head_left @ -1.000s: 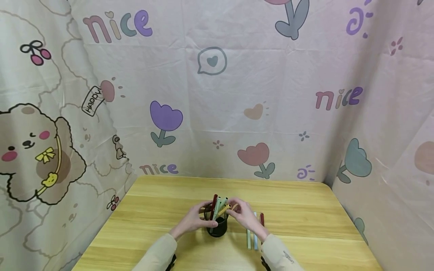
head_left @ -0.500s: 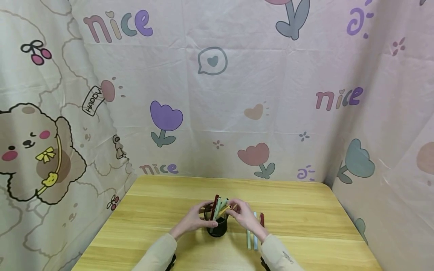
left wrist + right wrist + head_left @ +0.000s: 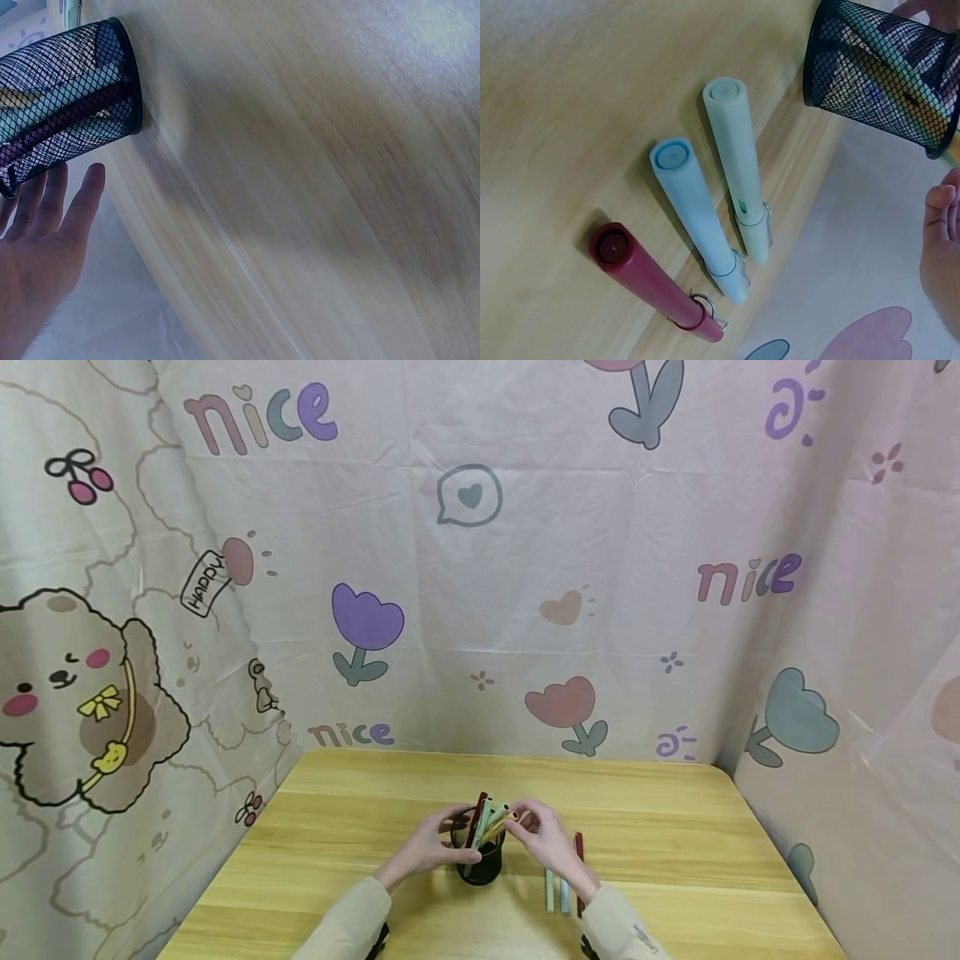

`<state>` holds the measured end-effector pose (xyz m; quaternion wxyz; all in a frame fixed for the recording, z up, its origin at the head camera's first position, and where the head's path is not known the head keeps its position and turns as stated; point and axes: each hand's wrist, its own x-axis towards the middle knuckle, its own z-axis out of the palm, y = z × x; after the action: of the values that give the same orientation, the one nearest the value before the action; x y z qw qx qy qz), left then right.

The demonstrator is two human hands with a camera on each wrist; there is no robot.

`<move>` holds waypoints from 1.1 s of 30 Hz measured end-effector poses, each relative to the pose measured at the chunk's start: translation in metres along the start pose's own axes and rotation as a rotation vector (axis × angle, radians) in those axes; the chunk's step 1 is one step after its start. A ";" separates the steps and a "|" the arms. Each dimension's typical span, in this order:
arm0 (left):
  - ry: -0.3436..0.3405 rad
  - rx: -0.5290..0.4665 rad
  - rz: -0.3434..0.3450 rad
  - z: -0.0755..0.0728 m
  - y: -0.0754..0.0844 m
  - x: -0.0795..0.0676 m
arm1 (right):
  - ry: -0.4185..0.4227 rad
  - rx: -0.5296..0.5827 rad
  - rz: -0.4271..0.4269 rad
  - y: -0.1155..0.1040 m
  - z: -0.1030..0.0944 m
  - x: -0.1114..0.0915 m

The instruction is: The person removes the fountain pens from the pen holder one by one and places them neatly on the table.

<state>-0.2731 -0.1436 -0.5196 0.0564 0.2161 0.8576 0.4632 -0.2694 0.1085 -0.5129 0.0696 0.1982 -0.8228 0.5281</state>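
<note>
A black mesh pen holder [image 3: 483,867] stands on the table with several pens in it. My left hand [image 3: 429,850] grips its left side, thumb in front and fingers behind. A dark red pen [image 3: 477,814] and light green pens lean inside. My right hand [image 3: 543,837] is at the holder's right rim, thumb and fingers pinching the upper end of a yellow pen [image 3: 512,817] that tilts rightward; the fingertips partly hide it. In the right wrist view, a light green pen [image 3: 737,161], a light blue pen [image 3: 697,214] and a dark red pen [image 3: 656,281] lie side by side.
The wooden table [image 3: 360,806] meets a printed cloth backdrop [image 3: 465,610] at its back edge. More of that cloth hangs at both sides. The three loose pens lie right of the holder, partly under my right forearm in the head view.
My right hand has shifted slightly right, and the yellow pen's end has moved right with it. A light green pen's top leans a little further right. My left hand stays put.
</note>
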 end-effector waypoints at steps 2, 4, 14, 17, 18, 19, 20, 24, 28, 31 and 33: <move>0.000 0.002 0.002 0.000 0.000 0.000 | 0.014 0.013 0.014 -0.002 -0.001 -0.001; -0.003 0.000 0.002 -0.001 0.000 0.000 | 0.027 0.030 0.035 -0.004 -0.002 -0.002; -0.002 0.029 -0.007 -0.001 0.000 0.000 | 0.088 0.126 0.101 -0.009 -0.008 -0.008; 0.002 0.047 -0.009 0.000 0.000 -0.001 | 0.109 0.162 0.097 -0.008 -0.010 -0.010; 0.004 0.052 -0.008 0.000 0.000 -0.001 | 0.118 0.172 0.092 -0.007 -0.011 -0.011; 0.005 0.054 -0.007 0.000 0.000 -0.001 | 0.128 0.180 0.090 -0.007 -0.011 -0.012; 0.006 0.055 -0.008 0.000 0.000 -0.001 | 0.136 0.193 0.091 -0.006 -0.012 -0.012; 0.007 0.053 -0.009 0.000 0.000 -0.001 | 0.171 0.228 0.103 -0.004 -0.016 -0.015; 0.001 0.041 -0.006 0.000 -0.001 -0.001 | 0.194 0.258 0.091 -0.004 -0.020 -0.018; 0.001 0.037 -0.005 0.000 -0.001 -0.001 | 0.202 0.280 0.066 -0.003 -0.023 -0.020; 0.006 0.042 -0.006 0.001 -0.001 -0.001 | 0.209 0.294 0.049 -0.003 -0.025 -0.021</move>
<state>-0.2726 -0.1439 -0.5208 0.0507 0.2136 0.8680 0.4454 -0.2514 0.1354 -0.5069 0.1120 0.1302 -0.7295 0.6620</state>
